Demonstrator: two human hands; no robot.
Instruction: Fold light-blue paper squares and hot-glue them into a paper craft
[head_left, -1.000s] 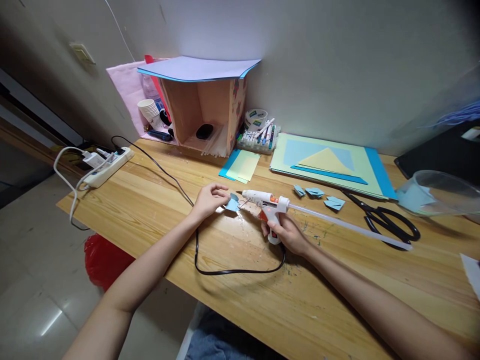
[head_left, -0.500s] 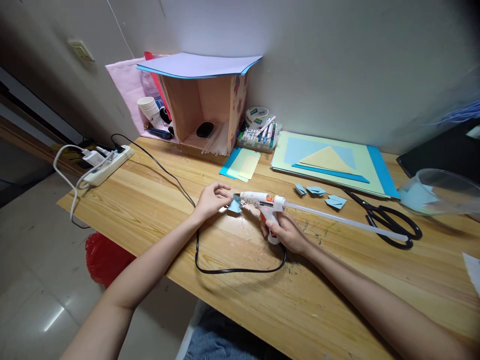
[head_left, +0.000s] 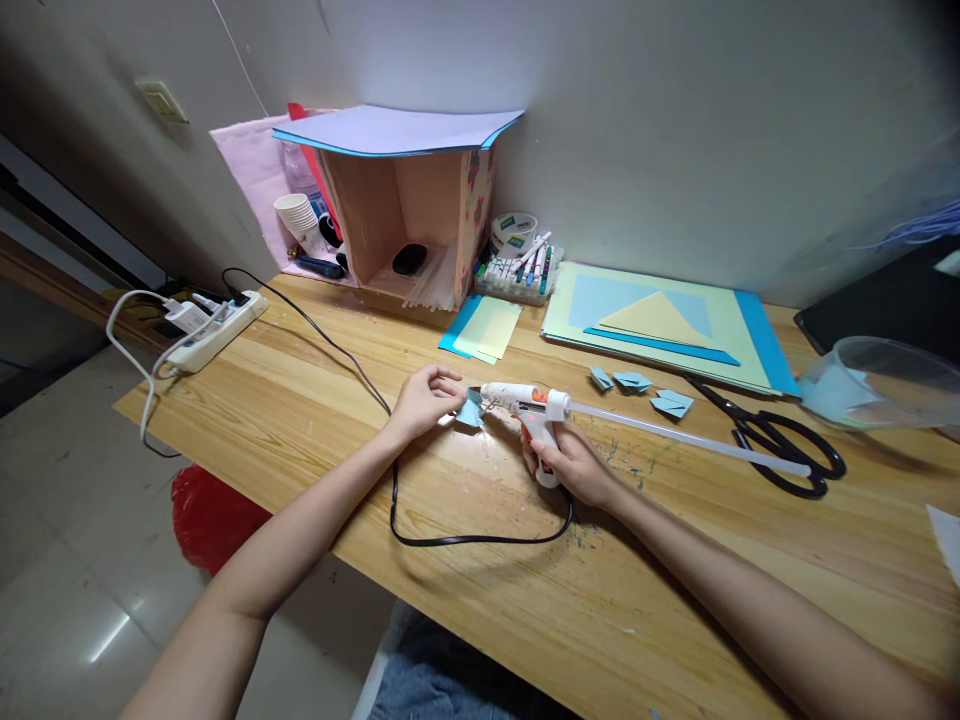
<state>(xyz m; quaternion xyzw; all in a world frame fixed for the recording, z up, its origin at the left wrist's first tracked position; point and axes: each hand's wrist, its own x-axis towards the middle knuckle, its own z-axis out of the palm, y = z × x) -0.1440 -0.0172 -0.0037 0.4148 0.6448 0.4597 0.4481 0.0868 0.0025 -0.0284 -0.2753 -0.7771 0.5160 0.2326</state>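
In my right hand (head_left: 574,465) is a white and orange hot glue gun (head_left: 529,400), my fingers wrapped round its handle. A long clear glue stick (head_left: 690,437) juts from its back end. The nozzle points left and meets a small folded piece of light blue paper (head_left: 470,410). My left hand (head_left: 427,400) pinches that paper between thumb and fingers just above the tabletop. Several similar folded blue papers (head_left: 632,382) lie to the right, beside black-handled scissors (head_left: 780,440).
The gun's black cord (head_left: 480,541) loops across the wooden table to a power strip (head_left: 217,335) at the left edge. Behind stand a cardboard box (head_left: 480,210), a case of markers (head_left: 525,275) and stacked coloured paper (head_left: 769,340). A clear plastic tub (head_left: 892,385) is at right.
Both hands stay almost in place. The glue gun's nozzle and the glue stick's far end have shifted very slightly.
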